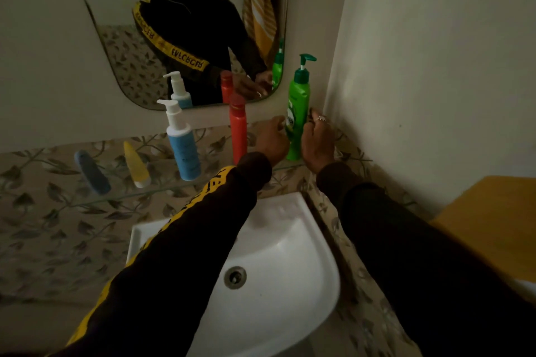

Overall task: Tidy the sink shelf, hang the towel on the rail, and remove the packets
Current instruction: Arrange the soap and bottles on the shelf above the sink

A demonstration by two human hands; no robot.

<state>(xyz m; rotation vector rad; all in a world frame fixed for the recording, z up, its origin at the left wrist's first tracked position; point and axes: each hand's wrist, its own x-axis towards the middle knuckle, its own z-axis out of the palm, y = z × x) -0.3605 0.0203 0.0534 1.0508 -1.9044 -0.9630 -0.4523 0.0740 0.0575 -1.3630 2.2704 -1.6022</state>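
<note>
A green pump bottle stands upright at the right end of the glass shelf, near the wall corner. My left hand touches its left side and my right hand curls round its right side. A red bottle stands just left of my left hand. Further left stand a blue and white pump bottle, a yellow tube and a blue tube. A yellow striped towel hangs from a rail, seen in the mirror. No packets show.
A white sink with a drain sits below my arms. The mirror hangs above the shelf. Leaf-patterned tiles cover the wall. A wooden surface lies at the right. The white side wall is close to the green bottle.
</note>
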